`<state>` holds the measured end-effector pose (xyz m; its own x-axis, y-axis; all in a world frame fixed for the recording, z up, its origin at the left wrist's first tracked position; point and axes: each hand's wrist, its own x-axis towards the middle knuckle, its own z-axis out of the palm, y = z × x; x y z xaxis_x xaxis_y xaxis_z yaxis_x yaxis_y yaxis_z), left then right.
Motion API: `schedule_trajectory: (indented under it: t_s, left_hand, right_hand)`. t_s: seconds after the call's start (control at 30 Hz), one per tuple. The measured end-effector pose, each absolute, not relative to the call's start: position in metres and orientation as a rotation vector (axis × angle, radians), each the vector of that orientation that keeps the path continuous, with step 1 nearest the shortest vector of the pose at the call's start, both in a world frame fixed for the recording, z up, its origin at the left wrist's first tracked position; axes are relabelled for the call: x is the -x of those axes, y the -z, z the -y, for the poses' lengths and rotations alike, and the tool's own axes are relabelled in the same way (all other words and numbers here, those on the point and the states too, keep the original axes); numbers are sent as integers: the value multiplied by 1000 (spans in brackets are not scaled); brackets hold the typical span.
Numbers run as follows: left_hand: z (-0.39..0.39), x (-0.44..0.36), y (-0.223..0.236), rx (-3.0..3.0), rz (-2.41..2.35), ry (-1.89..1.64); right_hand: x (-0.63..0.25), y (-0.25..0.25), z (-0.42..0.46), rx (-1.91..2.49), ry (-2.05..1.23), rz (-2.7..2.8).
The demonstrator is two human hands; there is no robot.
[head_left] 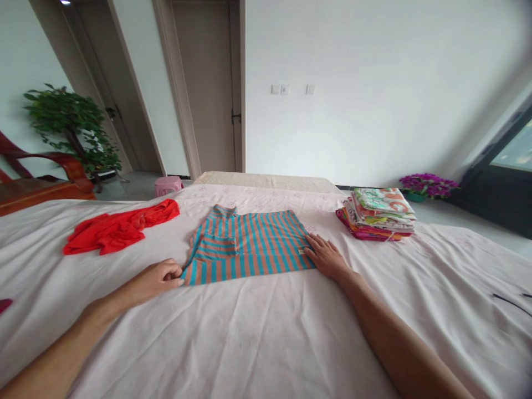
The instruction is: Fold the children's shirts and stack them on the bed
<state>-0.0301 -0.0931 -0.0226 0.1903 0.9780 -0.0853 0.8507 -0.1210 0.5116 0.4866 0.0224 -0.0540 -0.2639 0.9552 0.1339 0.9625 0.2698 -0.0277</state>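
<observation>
A blue and orange-brown striped shirt (266, 238) lies flat on the pale sheet, with a sleeve folded in over its left part. My left hand (163, 276) pinches the shirt's near left corner between thumb and fingers. At the shirt's right edge, my right hand (326, 255) rests flat, its fingers stretched out on the cloth beside a small label. To the left lies a crumpled red garment (122, 226). A stack of folded, patterned clothes (377, 215) sits to the right, beyond my right hand.
The white sheet (257, 343) covers the wide surface and has several wrinkles. A pink stool (168, 185) stands behind it, left of the middle. A wooden chair (50, 172) and a leafy plant (72, 130) are at the left. Purple flowers (428, 184) stand at the back right.
</observation>
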Motion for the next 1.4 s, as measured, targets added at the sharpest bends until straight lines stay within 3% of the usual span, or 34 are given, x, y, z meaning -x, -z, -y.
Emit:
schedule_trajectory:
  t_s: [0.2, 0.37, 0.53, 0.67, 0.9, 1.4]
  left_hand:
    - [97, 36, 24, -1992, -1800, -269]
    - [96, 5, -8, -2069, -2078, -111]
    - [74, -54, -34, -2167, -1990, -429]
    - [44, -99, -17, -2341, -1746, -635]
    - [9, -117, 43, -2567, -1748, -455]
    - [-39, -47, 55, -2404, -2025, -268]
  right_hand:
    - [-487, 54, -23, 1808, 83, 2407]
    - [-484, 52, -21, 1827, 65, 2400]
    - [-468, 36, -10, 1872, 189, 2326]
    - [-433, 17, 7, 1587, 182, 2436]
    - [-392, 28, 17, 1142, -11, 2727]
    - [-458, 51, -60, 1587, 181, 2636]
